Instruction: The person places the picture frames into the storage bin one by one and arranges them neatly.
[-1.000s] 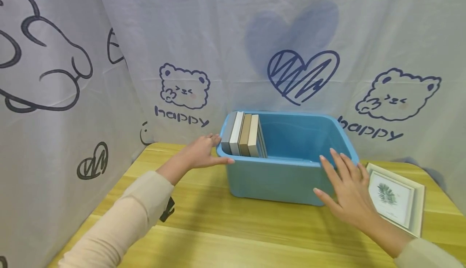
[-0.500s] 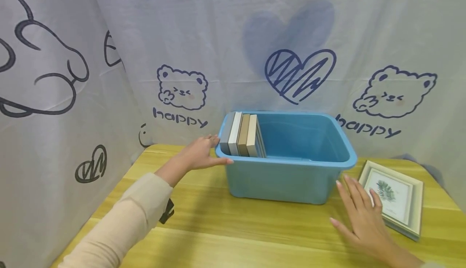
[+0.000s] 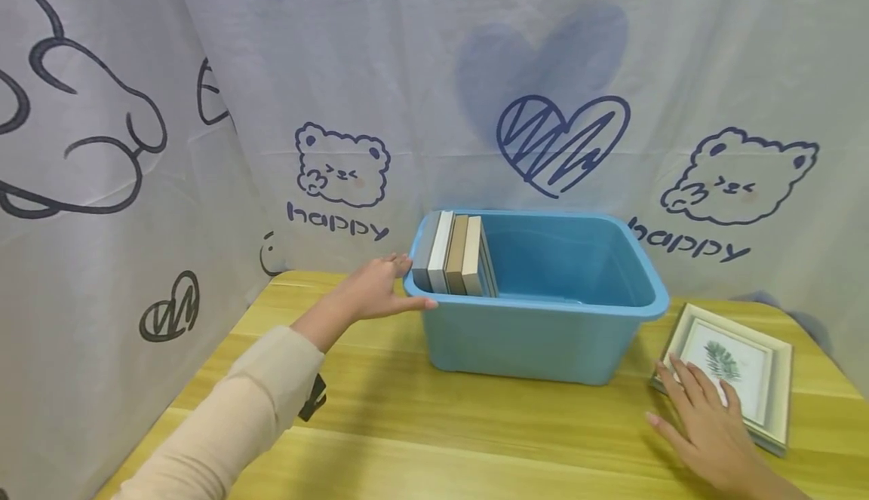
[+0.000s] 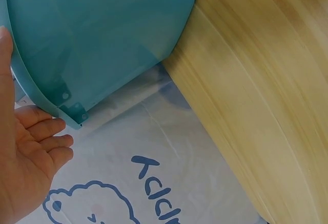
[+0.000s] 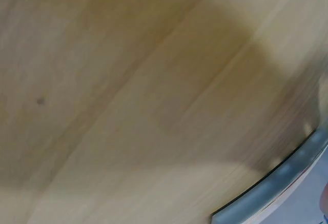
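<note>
A light-blue plastic bin (image 3: 523, 342) stands on the wooden table, its open top facing up. My left hand (image 3: 373, 289) rests on the bin's left front corner, thumb along the front rim; in the left wrist view, the fingers (image 4: 54, 126) lie against the rim's corner. Inside the bin, several flat grey, white, tan and cream pieces (image 3: 456, 259), perhaps picture frames, stand upright at the left end. To the right, a cream picture frame (image 3: 774, 394) with a green leaf print lies face up. My right hand (image 3: 713, 432) reaches over its lower left edge, fingers spread; whether they touch is unclear.
A white cloth (image 3: 434, 70) with blue bears, hearts and "happy" lettering hangs behind the table (image 3: 434, 440) and at its left. A small black object (image 3: 313, 398) shows beside the left sleeve. The right wrist view holds mostly table, with a frame edge (image 5: 271, 188) at lower right.
My right hand has moved from the bin's right front rim, down and right, to the picture frame. The left hand stays at the bin's corner, and the pieces inside have not moved.
</note>
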`<action>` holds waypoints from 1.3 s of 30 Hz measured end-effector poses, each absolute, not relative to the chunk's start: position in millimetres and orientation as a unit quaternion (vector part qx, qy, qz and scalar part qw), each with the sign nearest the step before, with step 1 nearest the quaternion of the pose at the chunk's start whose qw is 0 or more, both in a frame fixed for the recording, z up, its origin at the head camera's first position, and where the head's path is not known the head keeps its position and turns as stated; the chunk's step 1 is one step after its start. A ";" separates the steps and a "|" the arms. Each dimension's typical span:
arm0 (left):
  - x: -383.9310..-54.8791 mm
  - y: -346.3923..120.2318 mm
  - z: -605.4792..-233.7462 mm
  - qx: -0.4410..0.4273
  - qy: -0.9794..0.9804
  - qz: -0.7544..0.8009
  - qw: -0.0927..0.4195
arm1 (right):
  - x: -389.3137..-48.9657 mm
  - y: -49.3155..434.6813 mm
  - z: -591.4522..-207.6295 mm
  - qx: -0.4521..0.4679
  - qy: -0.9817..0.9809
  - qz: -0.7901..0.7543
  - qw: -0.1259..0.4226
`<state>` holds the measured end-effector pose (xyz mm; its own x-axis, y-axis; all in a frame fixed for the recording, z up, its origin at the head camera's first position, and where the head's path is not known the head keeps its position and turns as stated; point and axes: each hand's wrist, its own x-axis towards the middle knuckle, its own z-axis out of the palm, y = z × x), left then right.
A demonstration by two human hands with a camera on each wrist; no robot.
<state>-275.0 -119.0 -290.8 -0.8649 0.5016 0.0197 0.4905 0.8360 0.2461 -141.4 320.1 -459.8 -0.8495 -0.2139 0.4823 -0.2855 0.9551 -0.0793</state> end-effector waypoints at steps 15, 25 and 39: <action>-272.6 -116.8 -291.3 0.259 0.957 0.128 0.025 | -141.1 335.3 -471.2 0.084 -0.990 0.084 0.076; -272.3 -117.9 -289.4 0.259 0.956 0.134 0.021 | -153.5 332.7 -468.6 0.082 -0.988 0.096 0.086; -275.3 -118.4 -290.7 0.254 0.957 0.136 0.025 | -161.7 331.3 -463.7 0.083 -0.985 0.148 0.042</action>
<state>-275.3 -118.4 -290.7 -0.8696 0.4933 0.0212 0.4796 0.8337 0.2735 -161.7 331.3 -463.7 -0.9827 -0.1510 0.1074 -0.1758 0.9426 -0.2838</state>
